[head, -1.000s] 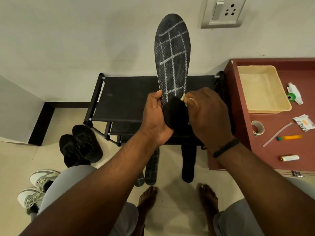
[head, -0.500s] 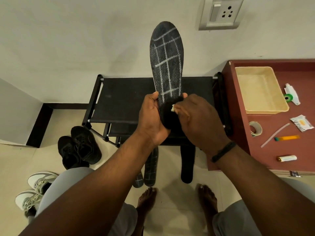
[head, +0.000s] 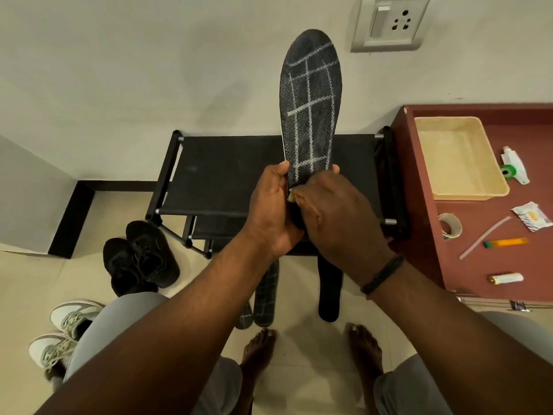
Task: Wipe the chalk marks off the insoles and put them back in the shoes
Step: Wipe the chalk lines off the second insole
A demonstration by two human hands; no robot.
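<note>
A black insole (head: 311, 103) with a white chalk grid stands upright in front of me, toe end up. My left hand (head: 270, 211) grips its heel end from the left. My right hand (head: 332, 211) presses a small pale wipe (head: 290, 195) against the lower part of the insole; only a corner of the wipe shows. Two more chalk-marked insoles (head: 264, 292) and a plain black insole (head: 329, 292) lie on the floor by my bare feet. A pair of black shoes (head: 140, 256) and a pair of white sneakers (head: 64, 333) sit on the floor to the left.
A black fabric shoe rack (head: 221, 172) stands against the wall. To the right, a red-brown table (head: 484, 265) carries a beige tray (head: 457, 157), a tape roll (head: 450, 225), a tube, a packet, a strip, a marker and a battery. A wall socket (head: 392, 20) is above.
The insole has dropped lower and tilted slightly in my hands. My right hand with the wipe has slid left across the insole's lower part, close against my left hand.
</note>
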